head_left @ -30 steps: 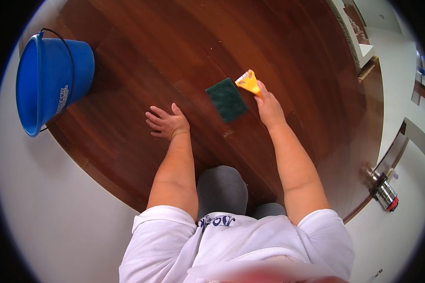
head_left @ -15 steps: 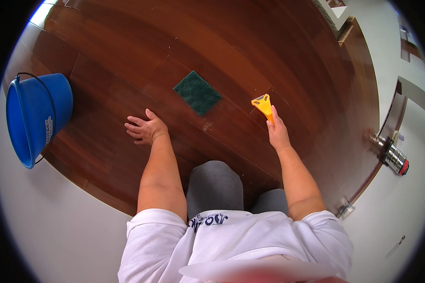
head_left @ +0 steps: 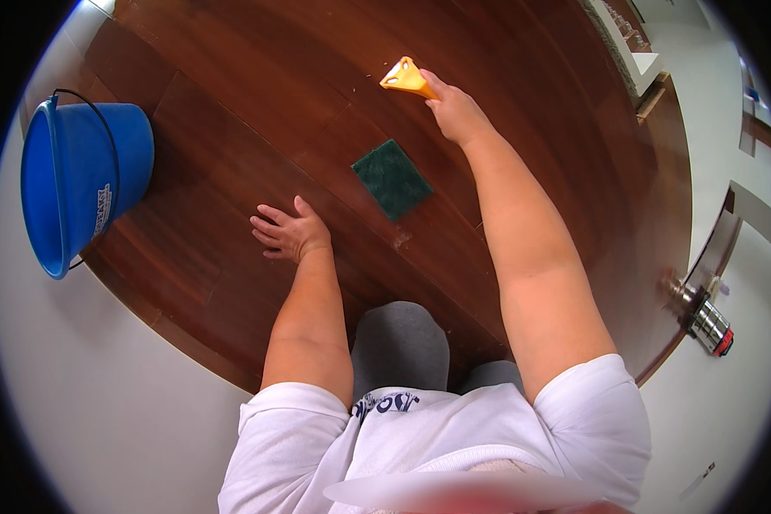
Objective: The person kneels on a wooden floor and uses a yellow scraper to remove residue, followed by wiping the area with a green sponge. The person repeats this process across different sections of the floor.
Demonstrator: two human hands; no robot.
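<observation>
My right hand (head_left: 456, 110) is stretched far forward and closed round the handle of a yellow scraper (head_left: 409, 80). The scraper's wide end points left, close to the brown wooden floor (head_left: 257, 77); whether its blade touches the boards I cannot tell. Small pale specks lie just beyond it. Nearer me, a dark green scouring pad (head_left: 393, 180) lies flat on the boards. To the left of the pad, my left hand (head_left: 295, 233) rests on the floor with its fingers spread and nothing in it.
A blue bucket (head_left: 103, 171) with a black handle stands on the left. At the right edge there is a metal cylinder with a red end (head_left: 711, 327) by the wall. A white-edged frame (head_left: 630, 56) juts in at the far right.
My right hand has carried the scraper forward and to the left, past the scouring pad. My left hand keeps its spread pose on the floor, while the whole view has shifted slightly.
</observation>
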